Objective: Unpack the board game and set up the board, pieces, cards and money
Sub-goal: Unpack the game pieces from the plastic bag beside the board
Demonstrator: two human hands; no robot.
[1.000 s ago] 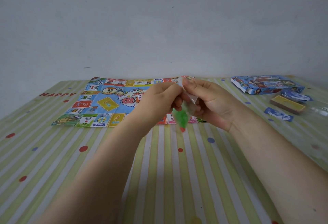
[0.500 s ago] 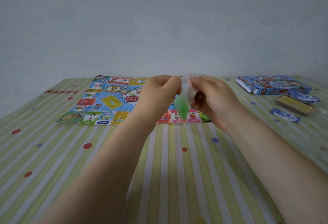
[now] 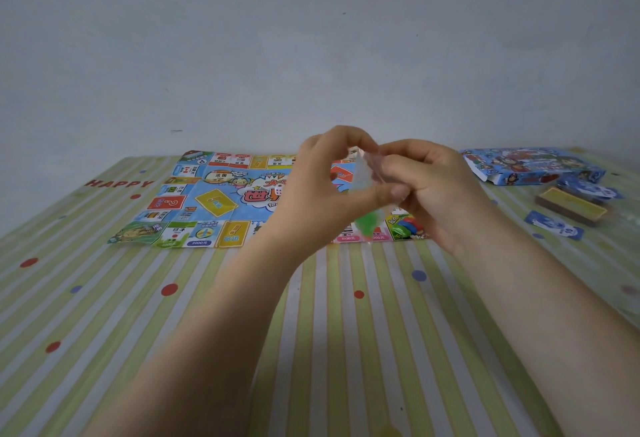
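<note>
A small clear plastic bag [image 3: 364,190] hangs between both hands above the near edge of the game board [image 3: 221,199], and green pieces [image 3: 369,223] sit bunched in its lower end; their number and shape are too blurred to tell. The left hand [image 3: 323,190] pinches the bag's upper part between thumb and curled fingers from the 9 o'clock side, and the right hand [image 3: 429,187] pinches it from the 3 o'clock side, its fingers curled tightly round the top of the plastic. Whether the bag's mouth is already parted cannot be told. The board lies unfolded and flat at 12 o'clock on the striped tablecloth [image 3: 346,350], with the hands hiding its middle right part. At 2 o'clock the blue game box [image 3: 530,166] lies on its side near the wall; what it holds cannot be seen. Just nearer than the box a yellow-topped card stack [image 3: 571,206] rests on the cloth, with a few blue cards [image 3: 588,188] leaning between it and the box, and a single blue card [image 3: 554,225] lies apart, nearer than the stack. At 10 o'clock red letters spelling HAPPY [image 3: 119,183] are printed on the cloth beside the board's left edge, and both forearms reach in from 6 o'clock, covering much of the near cloth
</note>
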